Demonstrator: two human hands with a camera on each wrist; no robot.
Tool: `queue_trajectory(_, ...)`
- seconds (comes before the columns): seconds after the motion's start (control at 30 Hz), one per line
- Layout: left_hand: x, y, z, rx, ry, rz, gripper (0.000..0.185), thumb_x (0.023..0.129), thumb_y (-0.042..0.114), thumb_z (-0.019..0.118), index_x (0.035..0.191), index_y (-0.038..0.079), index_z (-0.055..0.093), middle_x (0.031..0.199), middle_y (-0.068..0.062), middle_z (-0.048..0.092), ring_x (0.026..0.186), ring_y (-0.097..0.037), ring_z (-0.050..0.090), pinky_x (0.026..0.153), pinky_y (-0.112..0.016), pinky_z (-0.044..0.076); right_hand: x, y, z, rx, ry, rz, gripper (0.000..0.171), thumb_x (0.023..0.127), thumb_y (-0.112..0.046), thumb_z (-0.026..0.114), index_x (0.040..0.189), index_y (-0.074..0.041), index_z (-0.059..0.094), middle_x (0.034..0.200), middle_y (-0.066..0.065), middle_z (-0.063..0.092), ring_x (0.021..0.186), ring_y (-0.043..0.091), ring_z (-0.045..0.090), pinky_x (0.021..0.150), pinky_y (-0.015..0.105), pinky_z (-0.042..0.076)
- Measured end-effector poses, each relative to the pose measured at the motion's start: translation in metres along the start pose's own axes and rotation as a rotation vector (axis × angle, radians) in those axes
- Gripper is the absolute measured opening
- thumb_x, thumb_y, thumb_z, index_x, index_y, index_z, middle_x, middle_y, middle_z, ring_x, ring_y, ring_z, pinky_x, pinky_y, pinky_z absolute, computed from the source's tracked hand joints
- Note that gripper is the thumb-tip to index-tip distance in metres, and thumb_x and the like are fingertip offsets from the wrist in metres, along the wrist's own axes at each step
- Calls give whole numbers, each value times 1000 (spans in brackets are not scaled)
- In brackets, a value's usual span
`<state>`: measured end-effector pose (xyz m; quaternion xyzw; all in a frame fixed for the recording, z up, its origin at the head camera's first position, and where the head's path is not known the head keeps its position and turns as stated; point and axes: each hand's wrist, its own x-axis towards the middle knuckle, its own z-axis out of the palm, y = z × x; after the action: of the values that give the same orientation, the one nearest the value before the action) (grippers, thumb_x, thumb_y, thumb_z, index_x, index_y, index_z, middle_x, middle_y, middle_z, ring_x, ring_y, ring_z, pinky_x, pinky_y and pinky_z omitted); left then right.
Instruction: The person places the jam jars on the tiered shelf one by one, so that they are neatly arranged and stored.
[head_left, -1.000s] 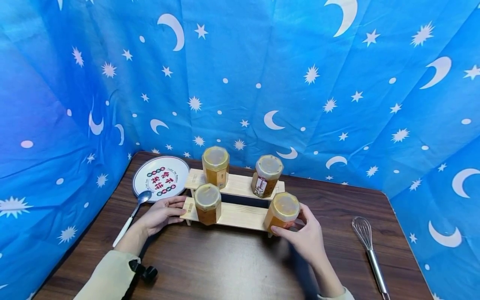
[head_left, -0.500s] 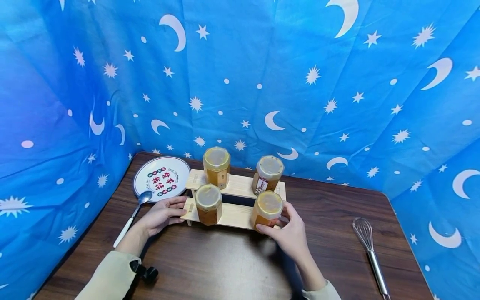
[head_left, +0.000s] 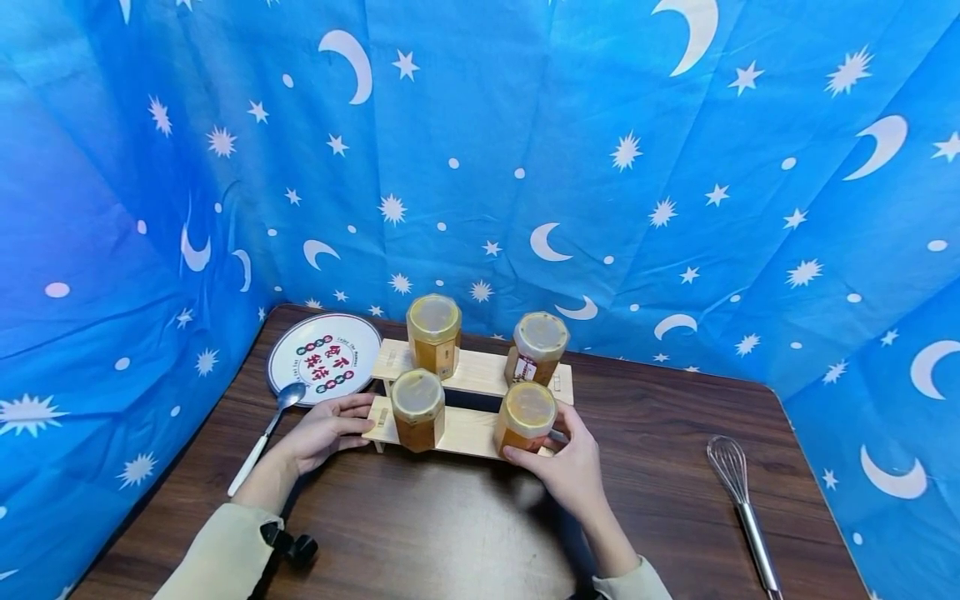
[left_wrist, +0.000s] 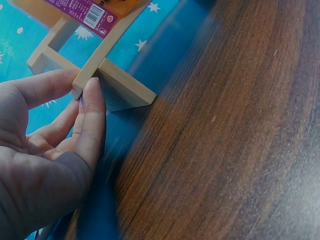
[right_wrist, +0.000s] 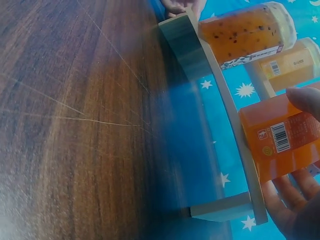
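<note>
A two-step wooden rack (head_left: 472, 429) stands on the table, its lower step in front. My left hand (head_left: 326, 433) pinches the left end of that lower step between thumb and fingers, as the left wrist view shows. With my right hand (head_left: 566, 462) I grip an orange-filled jar (head_left: 527, 417) at the right part of the lower step. Its base meets the board in the right wrist view, where a barcode label faces the camera. Another jar (head_left: 418, 408) sits at the left of the lower step. Two more, a yellow jar (head_left: 435, 333) and a darker jar (head_left: 537, 346), occupy the upper step.
Behind my left hand lies a white plate (head_left: 360, 333) with red print. A spoon (head_left: 258, 450) leans on its rim. Far to the right is a wire whisk (head_left: 738, 492). A blue star-patterned cloth (head_left: 480, 125) hangs behind the dark wooden table (head_left: 420, 533).
My right hand has brought the orange jar leftward, from the right end of the lower step to further in on the board. The left hand has kept its place on the rack.
</note>
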<state>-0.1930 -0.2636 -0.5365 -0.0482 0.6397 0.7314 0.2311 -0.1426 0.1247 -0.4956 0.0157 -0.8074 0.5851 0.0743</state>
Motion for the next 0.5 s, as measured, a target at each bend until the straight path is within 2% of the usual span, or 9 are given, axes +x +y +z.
queue_trajectory(0.5,0,0,3,-6,8,-3,69,97,2,67,156,-6,33,146,-21,51,108,-21,67,87,-34,59,0,5,-1,11,-17,-10,80,67,-24,101,136,-22,60,127,-1,66,117,18,62,94,41,58)
